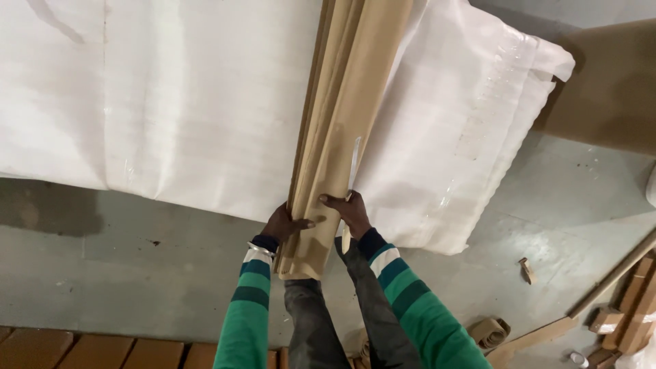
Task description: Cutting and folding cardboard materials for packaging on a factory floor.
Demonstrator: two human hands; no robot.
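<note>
At lower centre I see my left hand (285,224) and right hand (350,210) both clamped on the near end of a brown paper stack (342,123). The stack runs up to the top centre, lying over white sheeting (171,102) spread on the grey floor (137,273).

White woven sheeting (171,102) on grey floor (137,273); cardboard scraps (488,331) right

Matt brown paper sheets (342,130), glossy white woven plastic sacking (191,102), smooth grey concrete floor (137,273)
</note>
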